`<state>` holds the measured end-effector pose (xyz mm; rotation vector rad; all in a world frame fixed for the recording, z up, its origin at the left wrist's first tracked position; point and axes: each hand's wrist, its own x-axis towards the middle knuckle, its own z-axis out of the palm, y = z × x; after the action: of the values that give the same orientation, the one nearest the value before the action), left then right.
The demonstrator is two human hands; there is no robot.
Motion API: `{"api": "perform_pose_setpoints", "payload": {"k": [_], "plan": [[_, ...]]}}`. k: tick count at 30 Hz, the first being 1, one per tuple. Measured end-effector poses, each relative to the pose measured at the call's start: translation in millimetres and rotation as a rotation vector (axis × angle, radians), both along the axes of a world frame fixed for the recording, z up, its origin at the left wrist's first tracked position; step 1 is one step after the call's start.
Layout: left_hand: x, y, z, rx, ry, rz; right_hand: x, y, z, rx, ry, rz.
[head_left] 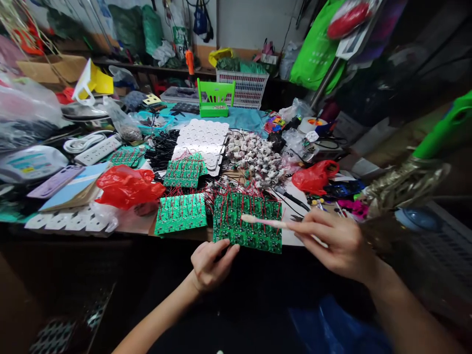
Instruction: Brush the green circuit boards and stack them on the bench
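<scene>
Green circuit panel [247,223], right of the red bag [127,187], is pinched at its near edge by the left hand [212,265] while the right hand [337,243], grip closed, holds a brush [262,221] whose bristles might snag its wires [236,197]

Green circuit board [248,221]: no print could be read.
White device [31,164] at far left: its blue-and-yellow label [26,166] was too small to read.
Hanging white bag [180,35]: green marking was blurred, illegible.
Readable text: none.
</scene>
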<state>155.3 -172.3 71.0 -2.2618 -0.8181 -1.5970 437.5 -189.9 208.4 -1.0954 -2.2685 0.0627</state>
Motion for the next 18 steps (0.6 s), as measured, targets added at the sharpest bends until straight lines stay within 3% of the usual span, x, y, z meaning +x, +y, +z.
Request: {"api": "perform_pose_setpoints", "payload": {"k": [5, 9, 13, 18], "plan": [[-7, 0, -7.3, -0.038, 0.076, -0.027, 3, -25, -4.7, -0.061, -0.106, 0.055], [-8, 0, -10.4, -0.040, 0.085, -0.033, 4, -1, -12.0, 0.051, -0.162, -0.063], [-6, 1, -8.1, -0.030, 0.045, -0.021, 11, 22, -16.1, 0.130, -0.072, -0.178], [-5, 1, -5.6, -0.032, 0.034, -0.029, 21, -11, -10.1, -0.004, 0.044, -0.070]]}}
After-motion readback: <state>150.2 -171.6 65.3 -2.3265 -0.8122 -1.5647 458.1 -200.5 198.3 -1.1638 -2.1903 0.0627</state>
